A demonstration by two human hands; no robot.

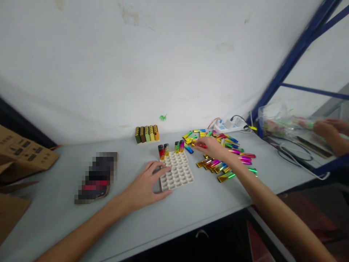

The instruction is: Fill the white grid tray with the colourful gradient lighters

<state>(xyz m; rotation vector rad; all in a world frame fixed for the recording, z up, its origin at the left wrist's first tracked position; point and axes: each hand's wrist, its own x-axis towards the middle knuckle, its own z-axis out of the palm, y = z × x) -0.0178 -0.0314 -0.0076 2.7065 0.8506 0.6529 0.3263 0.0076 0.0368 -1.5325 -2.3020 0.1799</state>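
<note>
A white tray with rows of small holes lies on the table. Several lighters with dark tops stand upright along its far edge, among them a red one and a purple one. My left hand rests at the tray's left side, fingers spread, the index finger over the holes and the thumb by the near corner. To the right, my right hand pinches a red lighter at the left part of a loose pile of shiny, coloured lighters. Its fingers partly hide that lighter.
A block of upright lighters stands against the wall. A blurred-out dark object lies left, near cardboard boxes. Behind the pile is a white power strip. Another person's hand shows beyond the blue frame.
</note>
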